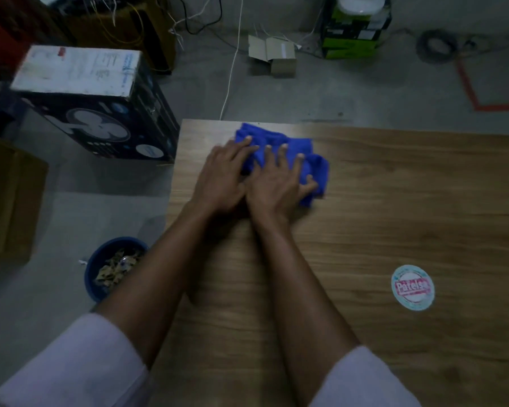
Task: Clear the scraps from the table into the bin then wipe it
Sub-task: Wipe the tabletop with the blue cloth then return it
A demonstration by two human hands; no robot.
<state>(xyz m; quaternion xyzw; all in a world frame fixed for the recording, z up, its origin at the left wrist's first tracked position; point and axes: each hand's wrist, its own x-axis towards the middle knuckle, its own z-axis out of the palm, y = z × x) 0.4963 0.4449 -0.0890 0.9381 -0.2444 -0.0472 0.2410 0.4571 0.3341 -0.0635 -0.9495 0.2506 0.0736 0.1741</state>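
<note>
Near the far left corner of the tabletop [394, 201], my left grip [222, 174] and right grip [276, 188] press the blue cloth [276, 143] flat, fingers [281, 154] straight and spread.

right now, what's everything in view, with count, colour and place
table: 1, wood brown, centre and right
cloth: 1, blue, table's far left corner, under both grips
sticker: 1, pale blue and red, on table, right
bin: 1, blue, floor left of table
scraps: many, tan, in bin
fan box: 1, black and white, floor far left
small carton: 1, brown, open, floor beyond table
green box: 1, green and black, floor far right
white cable: 1, floor beyond table
left grip: flat on cloth
right grip: flat on cloth
</note>
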